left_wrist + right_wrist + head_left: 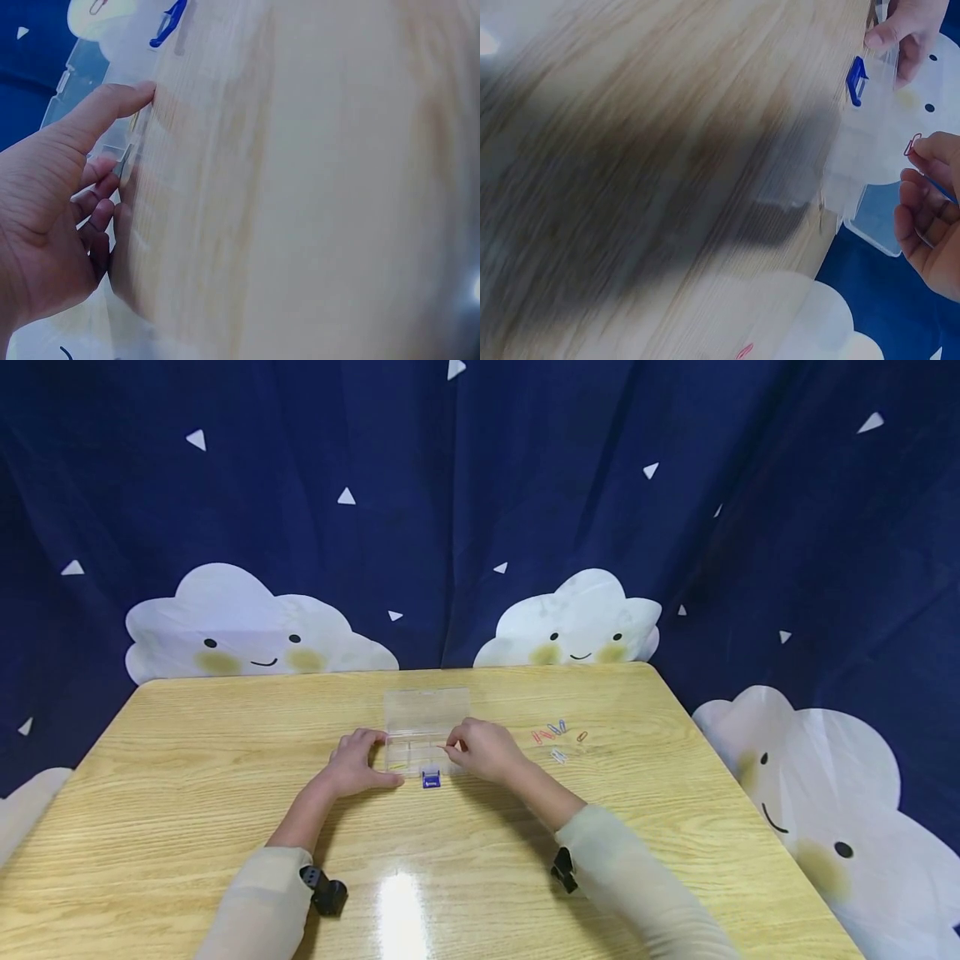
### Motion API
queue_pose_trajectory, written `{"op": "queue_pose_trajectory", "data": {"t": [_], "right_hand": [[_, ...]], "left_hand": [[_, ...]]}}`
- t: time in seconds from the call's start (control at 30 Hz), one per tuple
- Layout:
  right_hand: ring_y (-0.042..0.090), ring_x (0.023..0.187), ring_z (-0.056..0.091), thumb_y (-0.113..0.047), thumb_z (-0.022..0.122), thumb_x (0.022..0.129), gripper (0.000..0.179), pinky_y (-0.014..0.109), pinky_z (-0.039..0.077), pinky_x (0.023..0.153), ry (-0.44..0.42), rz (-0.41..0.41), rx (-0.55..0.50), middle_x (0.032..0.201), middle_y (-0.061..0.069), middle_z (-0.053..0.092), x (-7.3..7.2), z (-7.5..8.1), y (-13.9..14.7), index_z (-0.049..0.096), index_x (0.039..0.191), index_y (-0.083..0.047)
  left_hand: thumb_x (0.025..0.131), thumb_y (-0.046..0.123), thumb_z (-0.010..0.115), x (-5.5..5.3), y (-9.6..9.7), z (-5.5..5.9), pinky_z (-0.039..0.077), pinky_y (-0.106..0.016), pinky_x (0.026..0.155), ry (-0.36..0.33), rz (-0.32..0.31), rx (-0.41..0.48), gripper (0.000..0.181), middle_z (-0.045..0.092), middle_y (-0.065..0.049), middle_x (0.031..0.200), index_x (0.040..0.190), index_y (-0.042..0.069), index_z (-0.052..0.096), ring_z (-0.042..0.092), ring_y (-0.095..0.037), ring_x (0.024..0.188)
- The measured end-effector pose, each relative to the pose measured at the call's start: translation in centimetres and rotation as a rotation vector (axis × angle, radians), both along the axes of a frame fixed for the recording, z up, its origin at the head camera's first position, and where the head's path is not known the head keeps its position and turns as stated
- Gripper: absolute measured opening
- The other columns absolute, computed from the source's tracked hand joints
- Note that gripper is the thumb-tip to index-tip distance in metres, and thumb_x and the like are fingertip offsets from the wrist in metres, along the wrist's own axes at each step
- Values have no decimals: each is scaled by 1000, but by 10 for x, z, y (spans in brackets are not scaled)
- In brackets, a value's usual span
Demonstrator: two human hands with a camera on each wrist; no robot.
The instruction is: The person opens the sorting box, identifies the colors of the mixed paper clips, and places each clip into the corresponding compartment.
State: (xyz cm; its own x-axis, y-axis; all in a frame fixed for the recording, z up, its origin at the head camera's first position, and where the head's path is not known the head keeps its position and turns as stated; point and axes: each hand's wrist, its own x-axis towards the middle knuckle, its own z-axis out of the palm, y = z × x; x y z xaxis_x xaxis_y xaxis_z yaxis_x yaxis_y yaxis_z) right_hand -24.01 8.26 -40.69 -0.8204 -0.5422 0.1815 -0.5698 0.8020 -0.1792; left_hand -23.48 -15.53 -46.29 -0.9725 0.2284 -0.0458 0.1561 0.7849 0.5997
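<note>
A clear plastic box with compartments lies on the table, its transparent lid tipped back and a blue latch at the front. My left hand grips the box's left end, thumb at the front corner and fingers around the far side. Over the box's right part, my right hand pinches a red paper clip between thumb and forefinger. Something thin and yellow, probably a clip, lies in the left compartment.
To the right of the box, several loose paper clips lie on the wooden table: red ones, blue ones, white ones, and a separate reddish one. A dark blue curtain hangs behind the table.
</note>
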Motion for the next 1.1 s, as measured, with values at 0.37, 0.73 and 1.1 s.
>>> {"op": "queue_pose_trajectory", "data": {"t": [0.37, 0.73, 1.1], "right_hand": [[6, 64, 51, -32, 55, 84, 18, 22, 42, 55, -34, 28, 21, 74, -6, 57, 1, -3, -13, 67, 82, -19], [5, 64, 50, -34, 54, 85, 17, 22, 41, 56, -50, 27, 80, 75, -9, 57, 3, -6, -28, 67, 85, -23], [5, 63, 48, -32, 55, 84, 16, 20, 38, 54, -64, 6, 44, 75, -6, 56, 0, -10, -19, 67, 89, -21]], "left_hand": [[62, 49, 73, 0, 0, -1, 27, -50, 92, 18, -1, 0, 77, 40, -12, 127, 121, 9, 44, 32, -32, 116], [63, 50, 72, 2, 0, 0, 28, -51, 92, 27, -10, -6, 77, 40, -13, 128, 121, 9, 44, 32, -33, 116], [62, 49, 72, 1, 0, 0, 28, -50, 92, 21, -6, 3, 77, 40, -13, 127, 121, 8, 44, 32, -33, 115]]}}
